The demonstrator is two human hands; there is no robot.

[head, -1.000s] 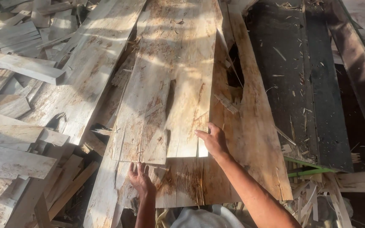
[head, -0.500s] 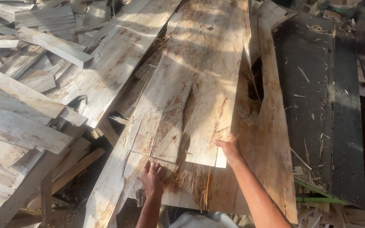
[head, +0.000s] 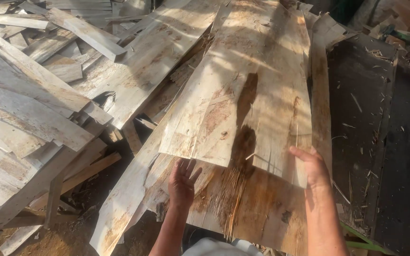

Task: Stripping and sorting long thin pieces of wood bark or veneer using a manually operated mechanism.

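Your left hand [head: 182, 182] is spread wide, palm up, its fingers tucked just under the near edge of the thin, pale sheet of peeled wood veneer [head: 247, 90]. Your right hand [head: 315, 167] rests on the same near edge toward its right corner, fingers held loosely together and laid flat on the top face; whether the thumb curls beneath the sheet cannot be seen. The sheet runs lengthwise away from you, its near end raised clear of the darker, orange-stained veneer sheet [head: 257, 208] beneath it, which has a frayed, splintered patch showing between your wrists. Along the right edge lies a dark grey flat board [head: 376, 132] scattered with wood slivers. To your left is a jumbled heap of weathered grey offcut planks [head: 29, 109].
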